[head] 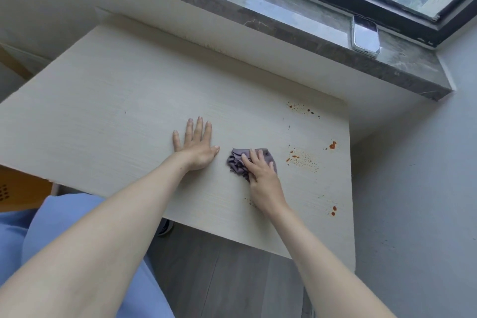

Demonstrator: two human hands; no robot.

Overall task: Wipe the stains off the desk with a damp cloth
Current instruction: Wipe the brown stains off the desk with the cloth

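A pale wood-grain desk (108,111) fills the middle of the head view. My right hand (260,170) presses a crumpled purple cloth (236,160) flat onto the desk right of centre, fingers lying over it. My left hand (196,144) rests flat on the desk beside it, fingers spread and holding nothing. Orange-red stains lie to the right of the cloth: a speckled patch (303,160) close by, a blot (333,145) near the right edge, a patch (302,109) farther back, and two drops (333,210) near the front right corner.
A phone (365,36) lies on the dark stone windowsill (284,23) behind the desk, under a window. A grey wall stands right of the desk. An orange box (20,191) sits low at the left, and grey floor (227,279) shows below the front edge.
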